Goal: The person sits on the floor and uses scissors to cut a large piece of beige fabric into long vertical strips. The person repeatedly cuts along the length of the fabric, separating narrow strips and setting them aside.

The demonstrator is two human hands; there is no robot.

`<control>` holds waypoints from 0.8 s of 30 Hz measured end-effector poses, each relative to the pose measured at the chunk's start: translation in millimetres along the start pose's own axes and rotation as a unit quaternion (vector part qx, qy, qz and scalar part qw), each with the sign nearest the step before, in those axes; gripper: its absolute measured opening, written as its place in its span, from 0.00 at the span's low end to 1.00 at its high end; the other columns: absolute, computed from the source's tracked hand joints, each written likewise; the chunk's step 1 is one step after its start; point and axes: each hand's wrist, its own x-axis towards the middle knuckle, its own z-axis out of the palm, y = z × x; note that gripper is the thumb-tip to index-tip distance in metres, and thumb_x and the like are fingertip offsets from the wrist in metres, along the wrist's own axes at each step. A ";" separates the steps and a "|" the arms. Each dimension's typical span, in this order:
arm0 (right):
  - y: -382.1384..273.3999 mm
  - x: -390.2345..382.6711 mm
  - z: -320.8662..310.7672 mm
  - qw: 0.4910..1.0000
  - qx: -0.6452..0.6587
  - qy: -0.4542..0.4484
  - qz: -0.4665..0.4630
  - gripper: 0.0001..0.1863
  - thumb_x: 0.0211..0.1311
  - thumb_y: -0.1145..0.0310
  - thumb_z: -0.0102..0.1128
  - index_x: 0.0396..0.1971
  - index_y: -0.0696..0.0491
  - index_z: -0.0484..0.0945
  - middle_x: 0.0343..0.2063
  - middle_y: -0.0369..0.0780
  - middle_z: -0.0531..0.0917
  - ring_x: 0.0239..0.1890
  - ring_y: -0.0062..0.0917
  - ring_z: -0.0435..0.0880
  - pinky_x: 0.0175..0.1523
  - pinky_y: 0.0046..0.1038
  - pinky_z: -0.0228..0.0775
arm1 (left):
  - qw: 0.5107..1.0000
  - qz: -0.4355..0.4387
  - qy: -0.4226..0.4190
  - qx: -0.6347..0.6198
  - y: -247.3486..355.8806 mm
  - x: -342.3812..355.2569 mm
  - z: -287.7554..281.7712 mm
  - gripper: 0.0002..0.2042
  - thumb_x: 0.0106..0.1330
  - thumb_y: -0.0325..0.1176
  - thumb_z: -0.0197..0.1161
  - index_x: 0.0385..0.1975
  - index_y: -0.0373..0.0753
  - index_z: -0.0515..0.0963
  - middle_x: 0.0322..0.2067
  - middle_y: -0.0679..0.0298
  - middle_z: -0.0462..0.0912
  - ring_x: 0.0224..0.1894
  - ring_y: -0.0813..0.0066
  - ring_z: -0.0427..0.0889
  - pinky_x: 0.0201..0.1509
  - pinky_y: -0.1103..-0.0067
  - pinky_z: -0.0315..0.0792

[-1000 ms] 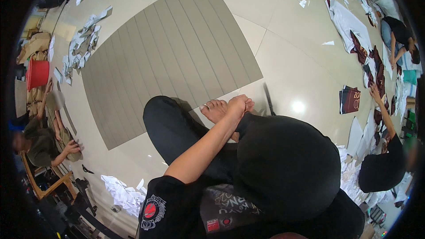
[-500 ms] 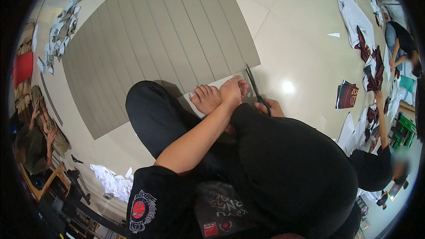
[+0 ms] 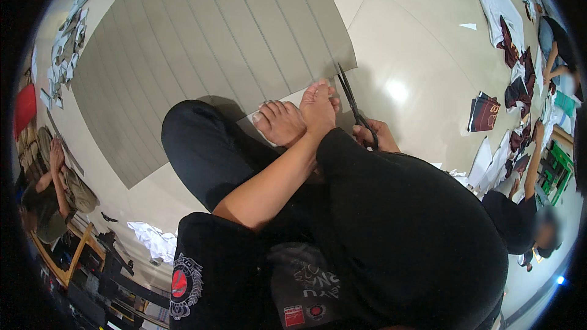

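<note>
A large grey-beige sheet with parallel darker lines lies spread on the floor ahead of me. My left hand is at its near edge, fingers curled closed around the edge close to the right corner. Black scissors are in my right hand, their handles in its fingers. The blades point away from me and cross the sheet's near edge, just right of my left hand. Whether the blades are parted is hard to make out. My bare foot rests beside my left wrist. My raised right knee hides my right forearm.
Small paper scraps lie far left, and crumpled white paper near left. Dark red printed booklets sit on the floor to the right, before white and maroon pieces. Co-workers sit at left and right.
The whole view has shifted, so the sheet and hands sit slightly higher in it. My hands and the scissors keep nearly the same place at the sheet's edge. The left co-worker's hands have moved.
</note>
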 end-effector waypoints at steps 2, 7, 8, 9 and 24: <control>0.3 -4.0 -3.4 1.000 -0.015 0.011 0.011 0.18 0.64 0.55 0.68 0.25 0.55 0.77 0.17 0.34 0.76 0.19 0.17 0.74 0.26 0.23 0.62 | 1.000 -0.004 0.002 -0.017 5.3 -4.0 0.7 0.13 0.72 0.40 0.64 0.43 0.37 0.76 0.28 0.66 0.81 0.19 0.81 0.75 0.20 0.82 0.68; 1.0 -1.9 -2.0 0.999 -0.030 0.024 0.013 0.20 0.63 0.54 0.68 0.24 0.56 0.77 0.16 0.34 0.76 0.19 0.18 0.74 0.25 0.24 0.61 | 0.999 -0.042 0.003 -0.019 10.4 -8.7 11.9 0.12 0.72 0.42 0.64 0.40 0.38 0.77 0.28 0.66 0.82 0.19 0.81 0.75 0.19 0.82 0.67; 1.7 -0.2 -1.6 0.999 -0.035 0.022 0.009 0.20 0.63 0.53 0.69 0.24 0.56 0.77 0.16 0.34 0.76 0.18 0.18 0.74 0.25 0.24 0.61 | 0.999 -0.051 0.001 -0.014 13.1 -10.0 14.2 0.12 0.72 0.42 0.64 0.39 0.39 0.77 0.27 0.65 0.82 0.19 0.81 0.75 0.19 0.82 0.66; 1.2 1.8 -0.4 0.999 -0.039 0.019 0.005 0.21 0.63 0.53 0.69 0.24 0.56 0.77 0.16 0.34 0.76 0.18 0.18 0.74 0.25 0.24 0.61 | 0.999 -0.047 -0.009 0.004 13.8 -5.6 12.5 0.12 0.71 0.42 0.64 0.39 0.39 0.78 0.27 0.66 0.82 0.20 0.81 0.75 0.19 0.82 0.66; -8.0 8.8 9.4 0.999 -0.014 0.040 -0.018 0.23 0.60 0.50 0.71 0.25 0.57 0.80 0.17 0.35 0.77 0.19 0.19 0.75 0.25 0.24 0.63 | 0.991 -0.020 -0.023 0.131 17.8 -1.3 17.2 0.15 0.66 0.44 0.71 0.34 0.38 0.80 0.24 0.67 0.83 0.20 0.82 0.78 0.20 0.83 0.65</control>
